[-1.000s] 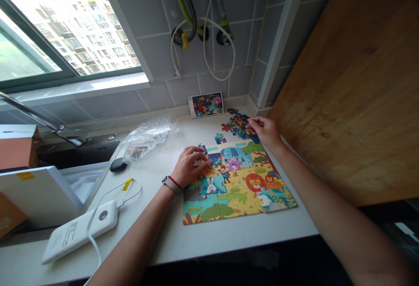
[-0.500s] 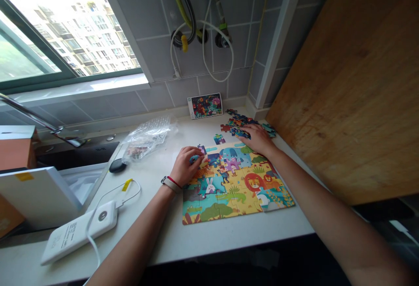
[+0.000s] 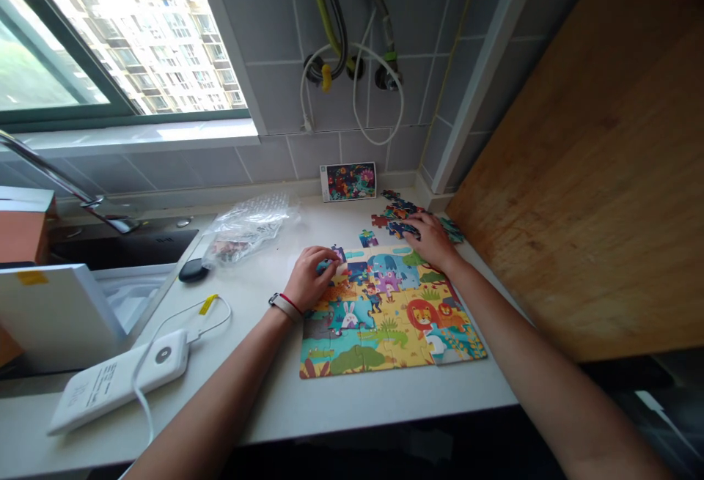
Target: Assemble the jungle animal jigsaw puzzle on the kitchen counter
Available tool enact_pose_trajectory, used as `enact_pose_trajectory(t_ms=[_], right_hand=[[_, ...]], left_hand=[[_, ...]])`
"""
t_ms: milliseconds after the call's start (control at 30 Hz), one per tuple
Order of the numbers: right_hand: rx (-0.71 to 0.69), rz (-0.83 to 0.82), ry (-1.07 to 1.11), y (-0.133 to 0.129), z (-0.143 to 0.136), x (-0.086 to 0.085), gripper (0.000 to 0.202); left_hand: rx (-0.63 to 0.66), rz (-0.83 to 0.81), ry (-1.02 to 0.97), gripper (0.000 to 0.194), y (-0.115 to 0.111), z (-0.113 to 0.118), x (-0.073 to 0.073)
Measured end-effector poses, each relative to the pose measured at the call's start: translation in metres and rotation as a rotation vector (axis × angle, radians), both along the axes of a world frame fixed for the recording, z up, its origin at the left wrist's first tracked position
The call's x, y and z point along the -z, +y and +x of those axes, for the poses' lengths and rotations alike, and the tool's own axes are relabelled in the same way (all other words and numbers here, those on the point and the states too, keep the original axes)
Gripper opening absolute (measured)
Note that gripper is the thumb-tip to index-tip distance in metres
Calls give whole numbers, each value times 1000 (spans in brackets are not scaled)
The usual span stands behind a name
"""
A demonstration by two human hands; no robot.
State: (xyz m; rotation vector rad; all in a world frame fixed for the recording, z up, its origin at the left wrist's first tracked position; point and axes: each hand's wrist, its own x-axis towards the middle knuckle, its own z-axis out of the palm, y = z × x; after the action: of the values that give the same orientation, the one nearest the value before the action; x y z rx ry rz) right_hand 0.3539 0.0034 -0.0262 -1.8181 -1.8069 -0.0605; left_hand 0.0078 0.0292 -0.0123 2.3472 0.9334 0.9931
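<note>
A colourful animal jigsaw puzzle lies mostly joined on the white counter, with a lion, a rabbit and an elephant on it. At its upper left edge, my left hand is curled, and a bluish puzzle piece shows between its thumb and fingers. My right hand reaches past the upper right corner, fingers apart and touching a heap of dark puzzle pieces; its palm hides part of the heap. One loose blue-green piece lies just above the puzzle. Over the lower right corner, some pieces sit on top of the puzzle.
A small picture card leans against the tiled wall. Crumpled clear plastic lies left of the puzzle, near a black rounded object and a white power bank with a cable. A wooden panel bounds the right side.
The camera view has shifted slightly. My right hand has drawn its fingers back a little on the dark heap. My left hand stays at the puzzle's upper left edge.
</note>
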Motion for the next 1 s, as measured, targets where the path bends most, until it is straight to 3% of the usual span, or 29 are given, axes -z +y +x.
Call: enact_pose_trajectory(t_ms=[233, 367, 567, 800, 900, 1000], right_hand=[[-174, -202, -111, 38, -31, -21, 38], [-156, -394, -163, 73, -41, -36, 40], [-169, -545, -192, 113, -39, -54, 46], [-189, -587, -160, 113, -44, -63, 28], [-176, -537, -124, 103, -47, -66, 30], [-168, -471, -87, 91, -48, -69, 17]], left_hand=[[-49, -38, -45, 15, 5, -1, 3], [-45, -28, -60, 16, 7, -1, 6], [-47, -15, -76, 18, 9, 0, 8], [-61, -37, -92, 16, 12, 1, 7], [-60, -49, -80, 16, 13, 2, 8], [-68, -56, -82, 15, 14, 3, 10]])
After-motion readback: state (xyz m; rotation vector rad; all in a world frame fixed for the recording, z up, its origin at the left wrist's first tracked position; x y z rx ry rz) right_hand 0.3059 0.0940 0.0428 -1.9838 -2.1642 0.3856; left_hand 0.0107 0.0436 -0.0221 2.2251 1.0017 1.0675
